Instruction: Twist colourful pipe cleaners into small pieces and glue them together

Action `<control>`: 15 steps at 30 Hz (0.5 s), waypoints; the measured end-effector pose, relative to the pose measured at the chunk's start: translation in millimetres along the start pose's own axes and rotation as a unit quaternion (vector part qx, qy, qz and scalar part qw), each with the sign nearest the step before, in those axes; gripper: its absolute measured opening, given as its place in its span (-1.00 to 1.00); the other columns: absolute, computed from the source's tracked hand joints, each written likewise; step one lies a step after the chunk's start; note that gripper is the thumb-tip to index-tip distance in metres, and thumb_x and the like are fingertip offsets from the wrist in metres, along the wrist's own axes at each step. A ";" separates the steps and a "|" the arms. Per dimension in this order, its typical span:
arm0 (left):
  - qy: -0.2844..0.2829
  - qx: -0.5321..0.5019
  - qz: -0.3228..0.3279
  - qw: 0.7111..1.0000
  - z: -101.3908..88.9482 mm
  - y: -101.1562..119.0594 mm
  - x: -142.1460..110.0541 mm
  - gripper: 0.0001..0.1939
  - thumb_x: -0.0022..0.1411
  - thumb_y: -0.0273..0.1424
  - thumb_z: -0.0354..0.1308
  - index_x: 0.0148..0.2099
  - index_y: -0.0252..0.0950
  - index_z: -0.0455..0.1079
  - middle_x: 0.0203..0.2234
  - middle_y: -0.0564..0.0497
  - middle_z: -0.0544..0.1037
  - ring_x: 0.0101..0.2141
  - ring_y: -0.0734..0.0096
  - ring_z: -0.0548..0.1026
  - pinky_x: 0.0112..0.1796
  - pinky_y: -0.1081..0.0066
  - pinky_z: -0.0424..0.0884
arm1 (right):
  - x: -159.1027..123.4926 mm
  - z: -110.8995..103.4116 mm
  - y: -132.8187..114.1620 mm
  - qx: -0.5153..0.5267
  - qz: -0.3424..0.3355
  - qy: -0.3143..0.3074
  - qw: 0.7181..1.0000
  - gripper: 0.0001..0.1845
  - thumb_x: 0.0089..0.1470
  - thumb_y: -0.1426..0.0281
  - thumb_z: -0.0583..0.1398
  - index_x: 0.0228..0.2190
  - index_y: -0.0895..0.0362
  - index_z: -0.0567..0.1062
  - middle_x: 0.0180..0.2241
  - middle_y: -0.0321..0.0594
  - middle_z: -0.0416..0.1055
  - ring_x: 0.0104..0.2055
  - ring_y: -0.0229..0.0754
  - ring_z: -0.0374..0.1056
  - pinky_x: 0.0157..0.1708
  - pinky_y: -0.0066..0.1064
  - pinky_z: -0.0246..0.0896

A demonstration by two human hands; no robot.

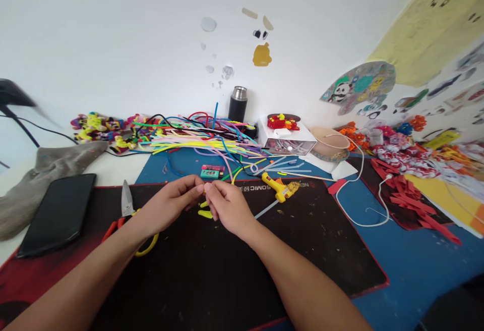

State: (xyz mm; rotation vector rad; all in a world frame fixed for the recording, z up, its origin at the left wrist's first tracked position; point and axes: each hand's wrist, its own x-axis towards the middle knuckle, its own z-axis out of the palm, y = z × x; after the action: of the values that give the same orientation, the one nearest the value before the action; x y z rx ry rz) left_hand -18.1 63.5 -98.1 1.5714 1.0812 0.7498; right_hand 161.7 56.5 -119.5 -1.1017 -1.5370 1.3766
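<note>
Above the black desk mat [212,280], my left hand [174,200] and my right hand [230,205] meet fingertip to fingertip, both closed in a pinch. A small yellowish bit shows between the fingertips, too little to name. Just under the fingers, short fuzzy yellow pieces [205,214] lie on the mat. Right of my right hand rests a yellow glue gun [282,188] with a pale glue stick in its back. Scissors [127,201] with red and yellow handles lie partly hidden beneath my left forearm.
Behind the mat spreads a pile of coloured pipe cleaners [200,142], with a black thermos [238,105] against the wall. A small drawer box [287,142] stands right of it. A dark tablet [58,215] lies left. Red strips [412,202] and a white cable [359,224] lie right.
</note>
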 end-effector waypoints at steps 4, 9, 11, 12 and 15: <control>0.004 -0.003 0.006 1.000 0.2 1.1 -1.2 -0.48 0.33 0.14 0.14 -0.31 -0.25 0.35 -0.54 0.15 0.28 -0.50 0.44 0.20 -0.46 0.47 0.17 | 0.0 0.1 0.7 0.007 -0.002 -0.001 1.000 -0.51 0.38 0.04 0.12 -0.50 0.08 0.35 -0.70 -0.44 0.24 -0.67 -0.32 0.19 -0.57 -0.46 0.15; 0.005 -0.009 0.016 1.000 -0.3 -1.6 -1.6 -0.53 0.38 0.08 0.12 -0.28 -0.26 0.37 -0.53 0.15 0.29 -0.50 0.45 0.19 -0.46 0.47 0.16 | 1.2 1.2 5.7 0.028 -0.003 -0.004 1.000 -0.52 0.39 0.06 0.11 -0.50 0.07 0.34 -0.71 -0.45 0.23 -0.68 -0.33 0.18 -0.58 -0.46 0.13; 0.007 -0.003 0.022 1.000 -0.9 -2.1 -1.8 -0.54 0.40 0.05 0.12 -0.29 -0.26 0.38 -0.53 0.15 0.29 -0.49 0.45 0.19 -0.45 0.47 0.16 | 1.8 2.0 7.9 0.044 -0.003 -0.007 0.999 -0.52 0.39 0.07 0.10 -0.49 0.07 0.34 -0.71 -0.46 0.21 -0.69 -0.33 0.17 -0.59 -0.46 0.13; 0.009 0.002 0.024 1.000 -1.2 -1.8 -2.0 -0.54 0.40 0.04 0.13 -0.29 -0.26 0.37 -0.53 0.15 0.29 -0.49 0.45 0.19 -0.45 0.47 0.16 | 2.0 2.4 8.7 0.049 -0.002 -0.008 0.999 -0.53 0.39 0.07 0.10 -0.49 0.07 0.34 -0.71 -0.47 0.20 -0.69 -0.33 0.16 -0.59 -0.46 0.12; 0.013 0.023 0.025 0.999 -2.2 0.6 -3.0 -0.56 0.38 0.03 0.15 -0.31 -0.25 0.36 -0.54 0.16 0.31 -0.49 0.44 0.21 -0.45 0.47 0.18 | 1.9 3.0 9.3 0.046 0.002 -0.009 0.999 -0.52 0.39 0.05 0.10 -0.48 0.07 0.34 -0.71 -0.48 0.18 -0.70 -0.34 0.13 -0.61 -0.47 0.09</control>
State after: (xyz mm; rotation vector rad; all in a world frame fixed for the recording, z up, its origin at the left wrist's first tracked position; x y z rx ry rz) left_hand -21.1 61.6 -96.8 1.6363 1.0880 0.7848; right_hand 159.2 57.7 -129.0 -1.0391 -1.4693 1.4485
